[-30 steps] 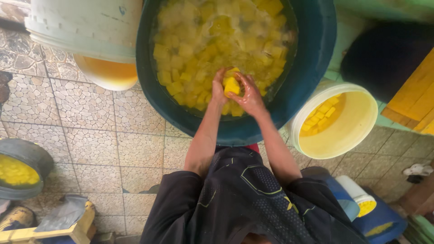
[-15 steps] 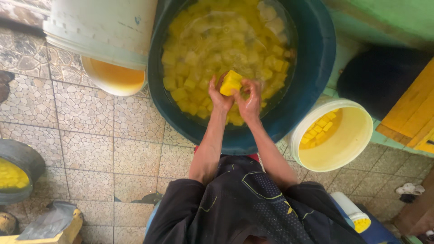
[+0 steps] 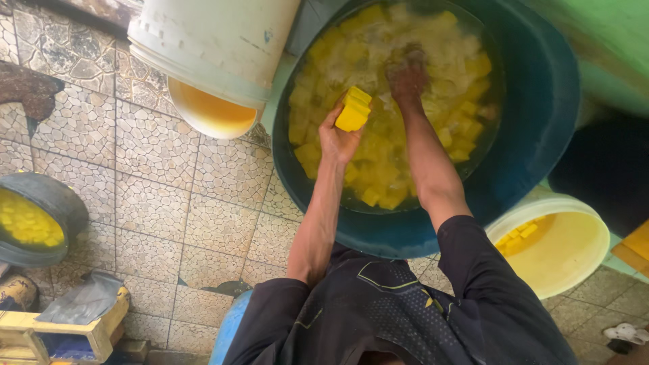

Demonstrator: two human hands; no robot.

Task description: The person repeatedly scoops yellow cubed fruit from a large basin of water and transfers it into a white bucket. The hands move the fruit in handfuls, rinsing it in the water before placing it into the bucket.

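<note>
Two bare hands work over a big dark blue tub [image 3: 541,135] full of cloudy water and yellow chunks [image 3: 378,169]. Above the tub's near-left part, the left hand [image 3: 338,135] has its grip clamped on a yellow block [image 3: 353,109], held clear of the water. Farther in, near the tub's middle, the right hand [image 3: 407,78] is sunk in the water; its grip cannot be told. Left of the tub a white bucket [image 3: 209,40] tilts over a yellow-lined bowl [image 3: 211,115]. Right of the tub sits a cream bucket [image 3: 574,250] holding a few yellow pieces.
</note>
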